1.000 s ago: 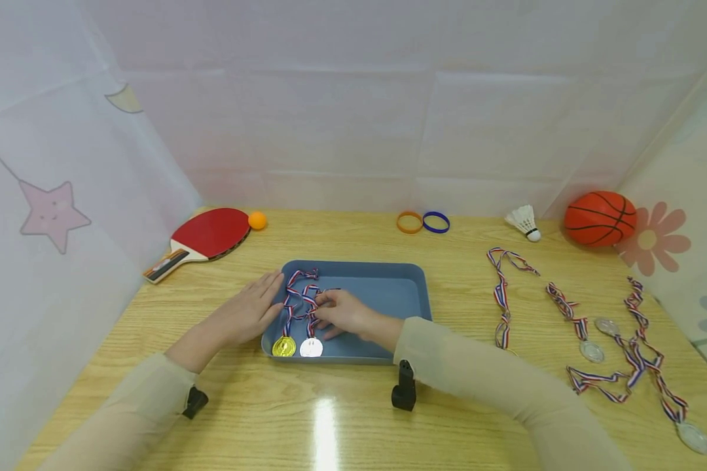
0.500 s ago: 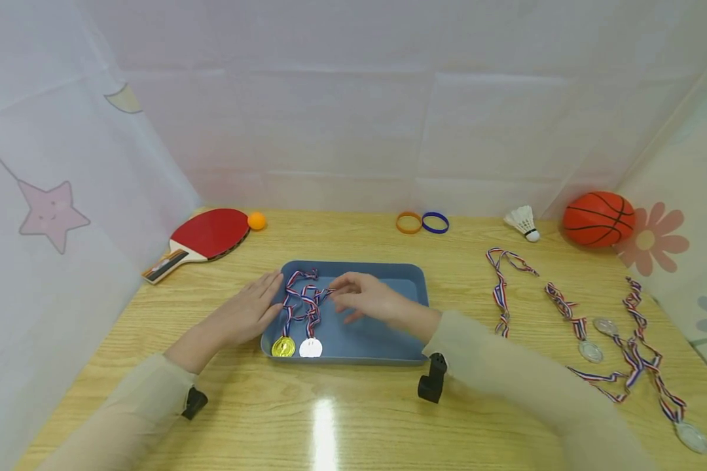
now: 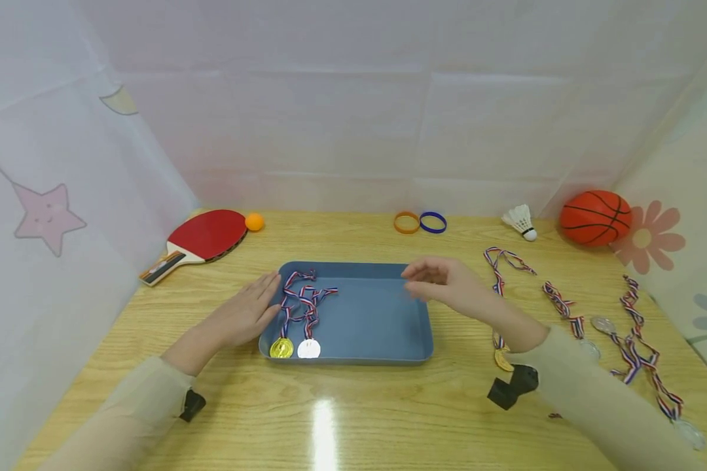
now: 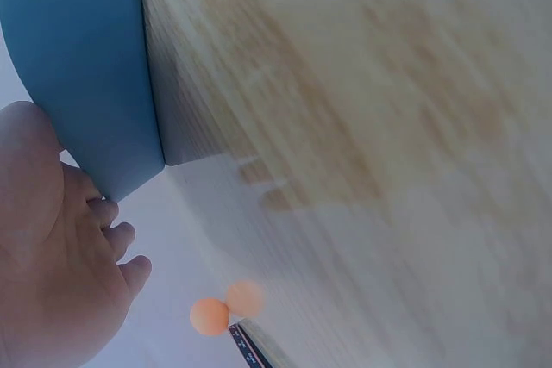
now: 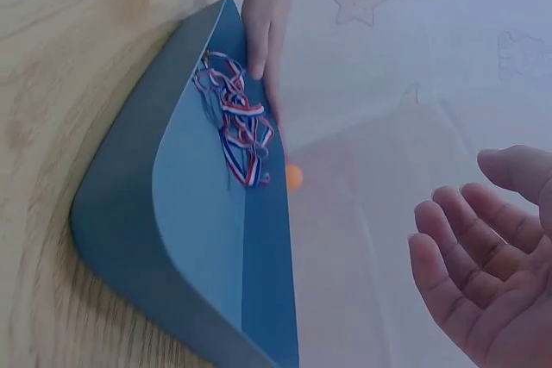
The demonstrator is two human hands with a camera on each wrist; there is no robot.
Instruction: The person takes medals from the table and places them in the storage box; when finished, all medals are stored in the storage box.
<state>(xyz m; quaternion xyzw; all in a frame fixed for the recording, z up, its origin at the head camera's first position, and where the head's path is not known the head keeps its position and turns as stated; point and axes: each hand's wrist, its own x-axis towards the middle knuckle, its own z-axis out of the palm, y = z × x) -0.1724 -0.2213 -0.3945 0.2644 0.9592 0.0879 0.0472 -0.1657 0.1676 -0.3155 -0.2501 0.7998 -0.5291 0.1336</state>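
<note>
A blue rectangular tray lies on the wooden table. Inside its left part rest a gold medal and a silver medal, their striped ribbons bunched behind them. My left hand rests with straight fingers against the tray's left wall. Above the tray's right edge hovers my right hand, fingers loosely bent and nothing between them; its bare palm shows in the right wrist view. Below the right wrist, another gold medal lies on the table, its ribbon partly hidden by the arm.
Several silver medals lie at the right, including one at the front and one farther back. Along the back are a table tennis paddle, an orange ball, orange and blue wristbands, a shuttlecock and a small basketball.
My right hand has let go of the silver medal's ribbon and moved right, from the tray's left part to above its right edge. The left hand has stayed at the tray's wall.
</note>
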